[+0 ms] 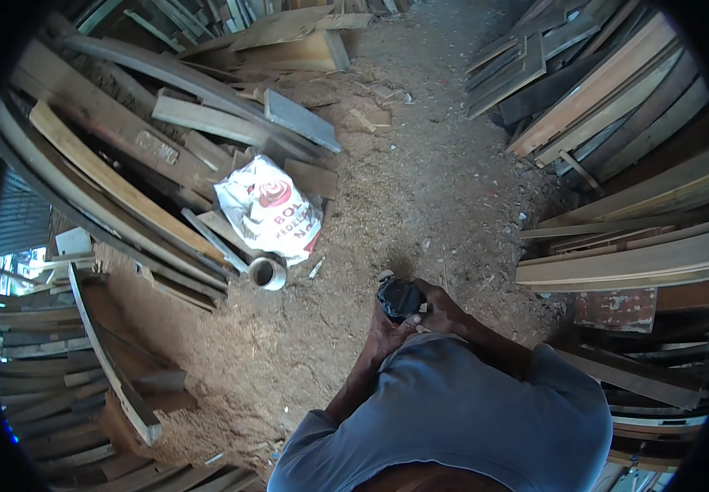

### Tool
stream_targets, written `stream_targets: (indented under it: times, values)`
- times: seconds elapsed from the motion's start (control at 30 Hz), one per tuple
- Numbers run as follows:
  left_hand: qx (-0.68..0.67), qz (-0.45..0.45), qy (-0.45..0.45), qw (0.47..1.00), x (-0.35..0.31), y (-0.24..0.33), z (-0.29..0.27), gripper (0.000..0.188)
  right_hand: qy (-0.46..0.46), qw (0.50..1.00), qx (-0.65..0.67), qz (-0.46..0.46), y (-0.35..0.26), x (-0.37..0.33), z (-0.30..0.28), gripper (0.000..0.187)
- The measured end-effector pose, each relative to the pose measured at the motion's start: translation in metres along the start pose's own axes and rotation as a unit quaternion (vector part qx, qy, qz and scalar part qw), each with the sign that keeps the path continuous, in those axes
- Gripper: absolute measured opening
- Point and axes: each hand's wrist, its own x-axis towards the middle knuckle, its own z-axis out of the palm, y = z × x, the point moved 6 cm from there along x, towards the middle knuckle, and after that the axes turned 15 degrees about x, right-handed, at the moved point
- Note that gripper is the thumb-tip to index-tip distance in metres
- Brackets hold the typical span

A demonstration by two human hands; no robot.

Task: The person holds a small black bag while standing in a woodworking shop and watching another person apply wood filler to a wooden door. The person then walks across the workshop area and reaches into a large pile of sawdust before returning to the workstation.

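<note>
Both hands are together in front of my body, closed around a black round object [399,298] with a dark, slightly crumpled-looking top. Its exact kind cannot be made out. My left hand [387,330] wraps its near left side, the thumb lying along the near edge. On the right side, my right hand [435,302] grips it with bent fingers. A small pale bit [386,275] shows at its far left edge; I cannot tell whether it is a fingertip.
Ahead to the left, a white sack with red print [271,205] lies against wooden boards [125,152]. Beside it stands an open cylindrical can [268,274]. Stacked planks [625,258] line the right side. Sawdust covers the ground [289,353]; a long beam [113,361] leans at lower left.
</note>
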Motion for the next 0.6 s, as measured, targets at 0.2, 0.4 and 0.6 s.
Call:
stream_targets:
  times: [0.2, 0.4, 0.6]
  values:
    - [-0.036, -0.066, -0.027, 0.997, 0.101, -0.034, -0.041, 0.064, 0.006, 0.919, -0.358, -0.164, -0.016, 0.106, -0.037, 0.057]
    - [0.019, -0.074, -0.080, 0.994, 0.216, -0.053, -0.083, 0.068, 0.016, 0.868, -0.450, -0.209, -0.049, 0.199, -0.065, 0.069]
    - [-0.014, -0.078, -0.149, 0.986, 0.308, -0.080, -0.081, 0.059, 0.001, 0.990, -0.133, 0.040, -0.074, 0.248, -0.119, 0.051]
